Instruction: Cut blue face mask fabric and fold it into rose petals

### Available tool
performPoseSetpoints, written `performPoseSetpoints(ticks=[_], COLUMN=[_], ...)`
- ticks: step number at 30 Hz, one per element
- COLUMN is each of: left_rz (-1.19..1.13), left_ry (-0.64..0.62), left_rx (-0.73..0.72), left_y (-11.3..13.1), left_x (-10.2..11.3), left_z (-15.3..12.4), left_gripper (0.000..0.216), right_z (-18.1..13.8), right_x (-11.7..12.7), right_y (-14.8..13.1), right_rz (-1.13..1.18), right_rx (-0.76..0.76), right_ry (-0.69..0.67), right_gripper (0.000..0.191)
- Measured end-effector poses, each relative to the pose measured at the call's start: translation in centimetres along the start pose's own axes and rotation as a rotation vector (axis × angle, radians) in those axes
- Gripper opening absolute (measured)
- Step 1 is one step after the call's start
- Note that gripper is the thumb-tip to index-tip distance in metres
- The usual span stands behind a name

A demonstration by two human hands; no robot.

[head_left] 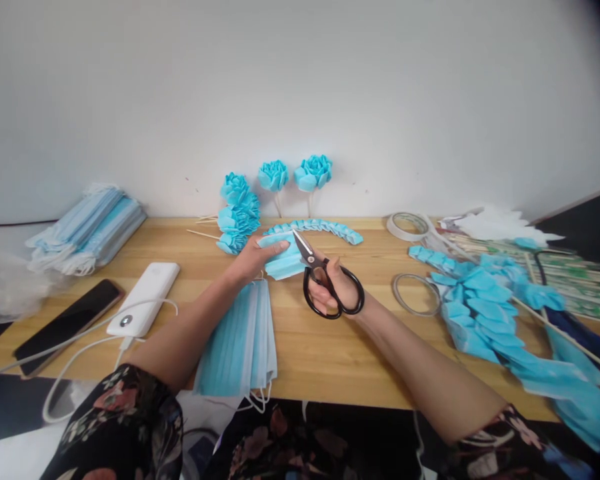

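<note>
My left hand (254, 257) is closed on a folded piece of blue face mask fabric (284, 265), thumb on top. In my right hand (337, 283) are black-handled scissors (307, 253), fingers through the loops. The blades lie at the fabric's upper right part; whether they are fully closed is hard to tell. Just behind the fabric a curved strip of blue petals (325, 228) lies on the table. Below my left wrist, a fanned stack of blue face masks (237, 340) reaches the front edge.
Blue fabric flowers on sticks (273, 176) stand or lie against the wall. A mask pile (93, 227), phone (70, 327) and cabled power bank (145, 300) occupy the left. At right are tape rolls (407, 227) and a heap of blue petal strips (480, 307).
</note>
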State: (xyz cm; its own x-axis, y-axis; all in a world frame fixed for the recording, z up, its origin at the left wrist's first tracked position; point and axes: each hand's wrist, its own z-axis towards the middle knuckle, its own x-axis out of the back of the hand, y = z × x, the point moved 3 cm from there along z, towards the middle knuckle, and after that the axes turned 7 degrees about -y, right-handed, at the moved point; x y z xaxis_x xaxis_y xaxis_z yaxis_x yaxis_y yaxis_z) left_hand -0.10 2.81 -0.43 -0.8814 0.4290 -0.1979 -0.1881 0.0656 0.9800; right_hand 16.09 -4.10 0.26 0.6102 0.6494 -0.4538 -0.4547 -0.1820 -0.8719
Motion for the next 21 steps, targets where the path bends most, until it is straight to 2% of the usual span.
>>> performPoseSetpoints(ticks=[3, 6, 13, 17, 21], left_rz=[0.013, 0.01, -0.025, -0.029, -0.063], left_ry=[0.05, 0.084, 0.185, 0.23, 0.229], left_rx=[0.012, -0.02, -0.043, -0.062, -0.07], left_y=[-0.2, -0.4, -0.1, 0.1, 0.0], left_x=[0.4, 0.6, 0.7, 0.7, 0.6], left_z=[0.2, 0.3, 0.3, 0.3, 0.3], left_gripper=[0.037, 0.037, 0.044, 0.044, 0.042], right_z=[0.0, 0.0, 0.1, 0.1, 0.0], right_x=[-0.1, 0.0, 1.5, 1.8, 1.4], right_y=[-0.5, -1.1, -2.1, -2.1, -2.0], right_rz=[0.04, 0.048, 0.007, -0.046, 0.019], right_rx=[0.016, 0.031, 0.12, 0.111, 0.07], right_ry=[0.009, 0.082, 0.298, 0.287, 0.221], right_gripper=[0.076, 0.076, 0.094, 0.099, 0.096])
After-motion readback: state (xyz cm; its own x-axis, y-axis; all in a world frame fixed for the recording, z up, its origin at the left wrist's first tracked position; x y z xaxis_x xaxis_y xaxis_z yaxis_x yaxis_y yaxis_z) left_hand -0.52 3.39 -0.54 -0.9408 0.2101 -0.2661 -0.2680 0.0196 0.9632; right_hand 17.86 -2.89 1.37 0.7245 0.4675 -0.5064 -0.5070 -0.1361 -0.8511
